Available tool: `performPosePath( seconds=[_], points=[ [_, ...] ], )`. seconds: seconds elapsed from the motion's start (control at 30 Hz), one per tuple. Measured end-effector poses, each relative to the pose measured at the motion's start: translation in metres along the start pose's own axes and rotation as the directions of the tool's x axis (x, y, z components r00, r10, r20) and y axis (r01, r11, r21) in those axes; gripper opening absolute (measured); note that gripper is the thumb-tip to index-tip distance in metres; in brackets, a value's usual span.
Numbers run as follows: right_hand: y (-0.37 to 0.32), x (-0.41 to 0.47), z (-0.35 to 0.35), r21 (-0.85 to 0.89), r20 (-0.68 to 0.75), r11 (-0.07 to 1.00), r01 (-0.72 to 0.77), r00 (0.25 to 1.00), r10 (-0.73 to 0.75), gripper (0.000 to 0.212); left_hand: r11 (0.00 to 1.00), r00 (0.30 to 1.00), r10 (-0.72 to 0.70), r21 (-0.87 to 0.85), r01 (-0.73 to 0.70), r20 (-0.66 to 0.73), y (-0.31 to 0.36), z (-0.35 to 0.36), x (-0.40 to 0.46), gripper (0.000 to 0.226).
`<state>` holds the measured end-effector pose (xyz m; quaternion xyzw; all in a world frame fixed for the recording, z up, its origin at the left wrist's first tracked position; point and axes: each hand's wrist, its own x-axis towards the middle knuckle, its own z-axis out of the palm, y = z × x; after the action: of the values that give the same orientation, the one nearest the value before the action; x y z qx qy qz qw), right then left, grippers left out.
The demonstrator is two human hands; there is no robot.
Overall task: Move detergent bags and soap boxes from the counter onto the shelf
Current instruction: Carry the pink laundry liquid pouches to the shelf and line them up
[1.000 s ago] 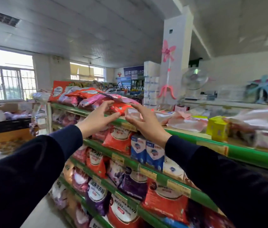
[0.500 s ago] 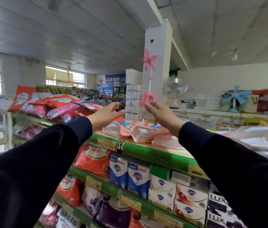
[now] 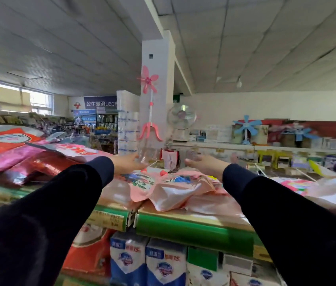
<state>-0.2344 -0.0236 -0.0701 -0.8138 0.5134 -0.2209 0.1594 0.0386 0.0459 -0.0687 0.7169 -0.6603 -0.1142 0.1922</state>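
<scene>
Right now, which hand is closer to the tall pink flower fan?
Left. The left hand reaches just below the pink flower fan; the right hand is farther off to its right.

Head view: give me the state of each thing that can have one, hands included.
Left hand: open, reaching over the top shelf, holding nothing.
Right hand: open, reaching likewise, holding nothing.
Pink bags: lying flat and crumpled on the top shelf.
Red bags: piled flat, left.
Soap boxes: upright, shelf below.
Desk fan: too blurred to tell whether it spins.
</scene>
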Motion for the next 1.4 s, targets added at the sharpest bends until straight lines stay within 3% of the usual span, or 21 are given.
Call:
performPosePath(
  seconds=[0.1,0.3,0.43,0.53,0.63,0.73,0.77,0.8,0.87,0.93,1.1,1.2,1.33,1.4],
  points=[
    [0.009,0.011,0.003,-0.084,0.034,0.993,-0.077,0.996,0.08,0.081,0.997,0.995,-0.062,0.046,0.059,0.082,-0.007,0.003,0.018,0.083],
    [0.015,0.025,0.008,0.022,0.049,0.985,-0.171,0.984,0.17,0.074,0.979,0.963,-0.2,0.059,0.193,0.179,-0.011,0.004,0.037,0.082],
    [0.013,0.033,0.014,0.198,0.025,0.957,-0.212,0.977,0.211,0.064,0.974,0.965,-0.222,-0.005,0.225,0.14,-0.016,0.004,0.049,0.084],
    [0.018,0.039,0.015,0.427,0.018,0.863,-0.27,0.957,0.291,0.044,0.96,0.967,-0.235,-0.132,0.247,0.101,-0.022,0.006,0.058,0.075],
    [0.019,0.036,0.015,0.578,0.107,0.747,-0.33,0.937,0.331,0.005,0.922,0.962,-0.265,-0.274,0.274,0.07,-0.028,0.009,0.063,0.059],
    [0.015,0.034,0.017,0.66,0.147,0.672,-0.336,0.935,0.322,0.008,0.852,0.954,-0.286,-0.431,0.297,0.092,-0.028,0.008,0.063,0.032],
    [0.013,0.033,0.018,0.647,0.143,0.687,-0.331,0.937,0.317,0.007,0.82,0.952,-0.292,-0.489,0.299,0.092,-0.028,0.009,0.062,0.029],
    [0.012,0.032,0.019,0.619,0.121,0.717,-0.322,0.941,0.317,0.019,0.782,0.95,-0.301,-0.55,0.295,0.081,-0.028,0.01,0.061,0.035],
    [0.01,0.033,0.02,0.586,0.075,0.763,-0.272,0.956,0.283,0.051,0.735,0.946,-0.322,-0.635,0.238,-0.019,-0.029,0.009,0.059,0.044],
    [0.007,0.031,0.02,0.647,0.042,0.735,-0.204,0.972,0.232,0.063,0.709,0.932,-0.329,-0.691,0.139,-0.15,-0.031,0.007,0.054,0.049],
    [-0.007,0.022,0.007,0.819,-0.169,0.562,0.115,0.985,0.045,0.068,0.559,0.88,-0.324,-0.821,-0.118,-0.347,-0.021,-0.009,0.03,0.052],
    [-0.03,0.016,-0.007,0.838,-0.316,0.45,0.308,0.947,-0.061,0.064,0.513,0.816,-0.291,-0.801,-0.308,-0.5,-0.005,-0.027,0.014,0.047],
    [-0.056,0.009,-0.022,0.706,-0.535,0.445,0.551,0.827,-0.174,0.068,0.453,0.692,-0.282,-0.728,-0.515,-0.665,-0.001,-0.046,-0.005,0.044],
    [-0.055,0.006,-0.024,0.702,-0.561,0.434,0.565,0.814,-0.152,0.077,0.361,0.711,-0.249,-0.744,-0.562,-0.657,-0.012,-0.045,-0.011,0.042]
  ],
)
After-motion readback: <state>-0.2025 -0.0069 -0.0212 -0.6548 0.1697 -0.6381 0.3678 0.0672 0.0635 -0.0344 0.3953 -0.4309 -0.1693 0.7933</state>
